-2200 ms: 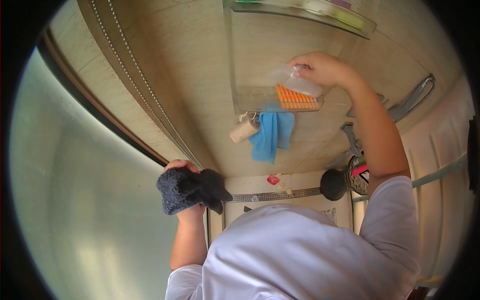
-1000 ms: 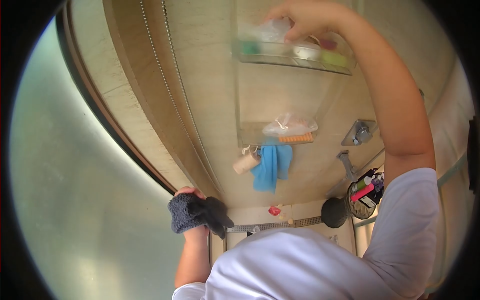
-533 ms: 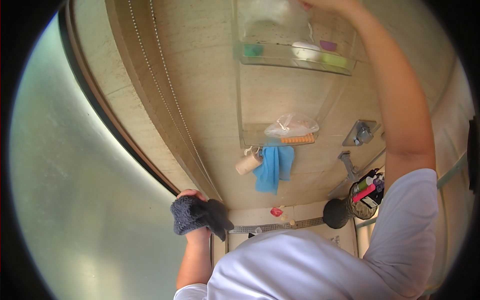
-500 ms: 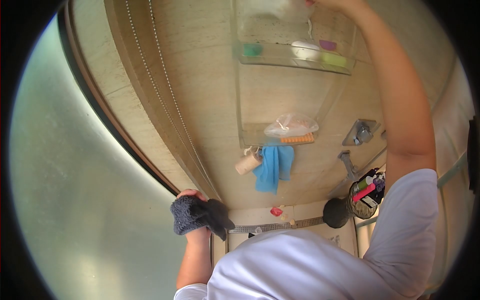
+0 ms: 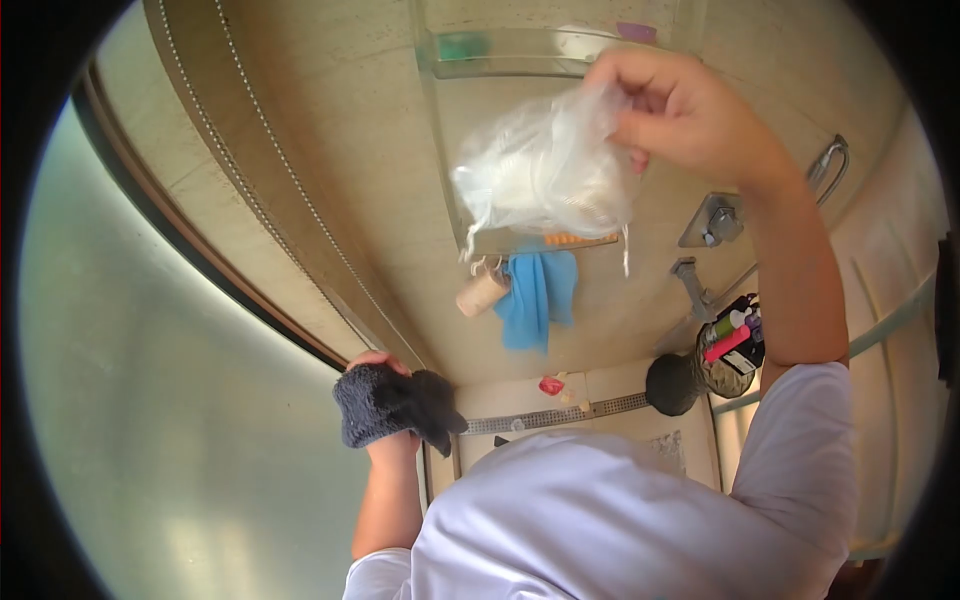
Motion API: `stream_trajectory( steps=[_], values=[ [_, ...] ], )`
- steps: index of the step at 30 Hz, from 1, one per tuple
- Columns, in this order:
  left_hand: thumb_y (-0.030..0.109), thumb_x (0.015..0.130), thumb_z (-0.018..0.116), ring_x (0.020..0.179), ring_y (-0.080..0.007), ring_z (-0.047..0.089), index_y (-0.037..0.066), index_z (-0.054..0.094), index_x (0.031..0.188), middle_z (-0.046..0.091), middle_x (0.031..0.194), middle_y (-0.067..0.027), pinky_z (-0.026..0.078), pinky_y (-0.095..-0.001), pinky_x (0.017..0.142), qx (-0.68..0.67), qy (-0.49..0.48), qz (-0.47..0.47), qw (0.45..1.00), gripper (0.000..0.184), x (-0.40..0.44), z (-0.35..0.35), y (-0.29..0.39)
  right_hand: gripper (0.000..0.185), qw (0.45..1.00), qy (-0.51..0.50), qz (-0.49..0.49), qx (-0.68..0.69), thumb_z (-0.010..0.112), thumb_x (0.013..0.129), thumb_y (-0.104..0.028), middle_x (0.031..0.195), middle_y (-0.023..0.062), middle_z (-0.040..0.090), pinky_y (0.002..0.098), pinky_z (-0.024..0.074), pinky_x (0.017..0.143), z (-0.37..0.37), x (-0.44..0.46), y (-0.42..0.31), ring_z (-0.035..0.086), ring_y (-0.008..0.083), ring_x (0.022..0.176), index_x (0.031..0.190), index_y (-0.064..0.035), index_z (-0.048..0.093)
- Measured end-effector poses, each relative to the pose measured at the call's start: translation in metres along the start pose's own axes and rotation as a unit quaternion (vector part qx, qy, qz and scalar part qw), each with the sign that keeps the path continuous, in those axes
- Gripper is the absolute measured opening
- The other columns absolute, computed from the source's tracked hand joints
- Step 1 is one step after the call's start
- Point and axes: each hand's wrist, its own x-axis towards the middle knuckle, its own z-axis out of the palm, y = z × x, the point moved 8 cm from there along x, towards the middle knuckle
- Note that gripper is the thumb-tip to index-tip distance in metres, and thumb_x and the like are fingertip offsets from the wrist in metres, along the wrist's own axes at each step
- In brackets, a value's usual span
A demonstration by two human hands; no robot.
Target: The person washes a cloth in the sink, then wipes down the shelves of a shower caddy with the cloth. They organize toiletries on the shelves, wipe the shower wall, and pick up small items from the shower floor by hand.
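My right hand (image 5: 672,115) pinches the upper right edge of a translucent white drawstring bag (image 5: 545,175). The bag hangs in front of the wall shelves, its cords dangling and something pale inside that I cannot make out. At the lower left, my left hand (image 5: 378,362) is wrapped round a dark grey fluffy cloth (image 5: 390,408), which covers most of the fingers. Below the bag, a blue cloth (image 5: 538,295) and a beige roll-shaped item (image 5: 481,293) hang from the lower shelf. An orange comb-like item (image 5: 580,239) shows partly behind the bag.
A glass shelf (image 5: 510,67) holds a green item (image 5: 462,45) and a purple one (image 5: 637,32). Metal fittings (image 5: 718,222) stick out at the right. Bottles fill a basket (image 5: 728,372) near a dark round container (image 5: 671,385). Beaded chains (image 5: 270,120) hang beside frosted glass (image 5: 180,380).
My right hand has come down from the upper shelf, bringing the white bag into full view before the lower shelf. My left hand keeps hold of the grey cloth.
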Motion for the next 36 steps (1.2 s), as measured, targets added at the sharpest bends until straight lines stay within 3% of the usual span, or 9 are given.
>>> stream_trajectory(
  steps=[1,4,7,13,19,25,29,34,36],
  values=[
    [0.018,0.085,0.045,0.071,-0.0176,0.048,0.008,0.048,0.093,0.049,0.078,-0.0081,0.042,-0.0268,0.062,0.006,0.004,-0.005,1.0,0.014,0.001,0.0,-0.001,0.013,1.0,-0.014,0.024,0.002,0.055,0.076,-0.011,0.075,0.0032,0.058,0.0265,0.0424,0.058,0.008,-0.001,0.012,0.052,0.0131,0.063,0.088,-0.0053,0.058],
    [0.017,0.084,0.046,0.064,-0.0164,0.048,0.006,0.049,0.095,0.05,0.078,-0.0077,0.041,-0.0251,0.057,0.034,-0.045,-0.034,0.998,0.015,0.007,0.009,-0.006,0.007,0.993,0.017,0.006,-0.115,0.052,0.083,-0.007,0.073,-0.0013,0.054,0.0207,0.041,0.054,0.008,-0.003,0.026,0.047,0.0041,0.065,0.089,-0.0035,0.055],
    [0.016,0.083,0.048,0.059,-0.0149,0.046,0.005,0.05,0.097,0.05,0.079,-0.0075,0.039,-0.024,0.052,0.106,-0.123,-0.012,0.987,0.019,0.012,0.027,-0.009,0.008,0.976,0.057,-0.048,-0.207,0.052,0.081,-0.006,0.071,0.0016,0.053,0.0246,0.0405,0.054,0.005,-0.001,0.031,0.048,0.0073,0.063,0.088,-0.0023,0.054],
    [0.018,0.084,0.047,0.059,-0.0127,0.046,0.005,0.051,0.098,0.051,0.078,-0.0072,0.038,-0.023,0.051,0.004,-0.144,-0.055,0.988,0.019,0.012,0.054,-0.017,0.009,0.952,0.159,-0.097,-0.242,0.052,0.079,-0.005,0.074,0.011,0.055,0.0298,0.042,0.057,0.024,0.016,0.041,0.052,0.0209,0.063,0.086,-0.0012,0.053],
    [0.016,0.083,0.048,0.066,-0.0109,0.046,0.004,0.053,0.096,0.051,0.076,-0.0036,0.037,-0.0216,0.057,0.001,-0.105,-0.097,0.99,0.018,0.001,0.043,-0.024,0.014,0.941,0.175,-0.202,-0.21,0.052,0.078,-0.007,0.086,0.0121,0.057,0.0359,0.0453,0.065,0.068,0.037,0.068,0.055,0.0322,0.076,0.092,-0.0041,0.053],
    [0.018,0.086,0.046,0.062,-0.0129,0.046,0.007,0.05,0.097,0.051,0.078,-0.0052,0.038,-0.0226,0.054,0.019,-0.071,-0.077,0.994,0.016,-0.002,0.022,-0.017,0.014,0.956,0.085,-0.132,-0.248,0.052,0.076,-0.008,0.089,0.01,0.057,0.0364,0.0454,0.065,0.097,0.038,0.092,0.054,0.0317,0.079,0.089,-0.0057,0.052],
    [0.013,0.083,0.049,0.066,-0.0122,0.047,0.007,0.052,0.1,0.053,0.081,-0.0049,0.038,-0.0211,0.057,0.05,-0.065,-0.096,0.992,0.018,-0.002,0.016,-0.02,0.013,0.947,0.123,-0.092,-0.283,0.054,0.075,-0.012,0.084,0.0108,0.058,0.0375,0.0455,0.064,0.101,0.038,0.093,0.056,0.0314,0.076,0.087,-0.0073,0.052],
    [0.002,0.076,0.057,0.085,-0.0155,0.055,0.003,0.056,0.108,0.057,0.096,-0.0088,0.043,-0.0239,0.073,0.265,-0.243,-0.008,0.933,0.032,0.029,0.086,-0.014,0.015,0.934,0.226,-0.087,-0.262,0.055,0.075,-0.016,0.071,0.0134,0.058,0.0386,0.0455,0.059,0.063,0.041,0.077,0.056,0.0319,0.064,0.087,-0.007,0.053],
    [0.006,0.073,0.062,0.087,-0.0231,0.059,0.009,0.057,0.108,0.056,0.104,-0.0136,0.046,-0.031,0.077,0.371,-0.365,0.19,0.833,0.036,0.04,0.14,0.001,0.016,0.94,0.229,-0.086,-0.24,0.055,0.076,-0.016,0.07,0.014,0.058,0.0369,0.045,0.057,0.049,0.041,0.075,0.055,0.0305,0.061,0.088,-0.0063,0.053]
  ],
)
